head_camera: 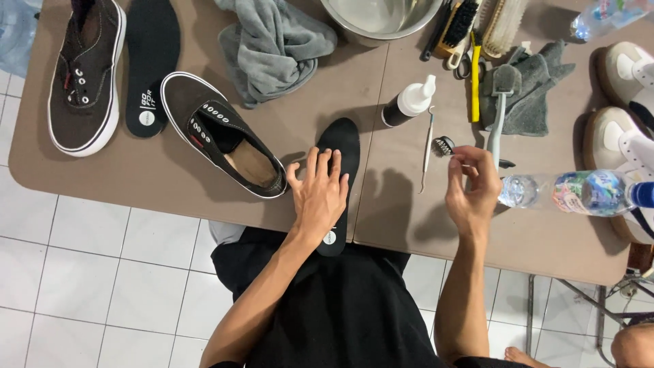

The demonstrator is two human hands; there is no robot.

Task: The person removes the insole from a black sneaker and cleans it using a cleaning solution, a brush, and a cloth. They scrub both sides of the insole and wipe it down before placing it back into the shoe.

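My left hand (pixel 319 194) lies flat, fingers spread, on a black insole (pixel 344 140) that sticks out over the brown table's (pixel 170 174) front edge. My right hand (pixel 471 191) hovers above the table with thumb and fingers pinched on a small black brush (pixel 444 146) whose round bristle head points left. A dark lace-less sneaker with a white sole edge (pixel 225 140) rests just left of the insole. A thin metal pick (pixel 428 150) lies between the insole and the brush.
A second dark sneaker (pixel 85 75) and another black insole (pixel 151 61) lie far left. Behind are a grey towel (pixel 272 44), a metal bowl (pixel 381 17), a white-capped squeeze bottle (pixel 407 102), several brushes (pixel 487 27) and a grey cloth (pixel 535 95). A water bottle (pixel 579 192) and white shoes (pixel 627 102) sit right.
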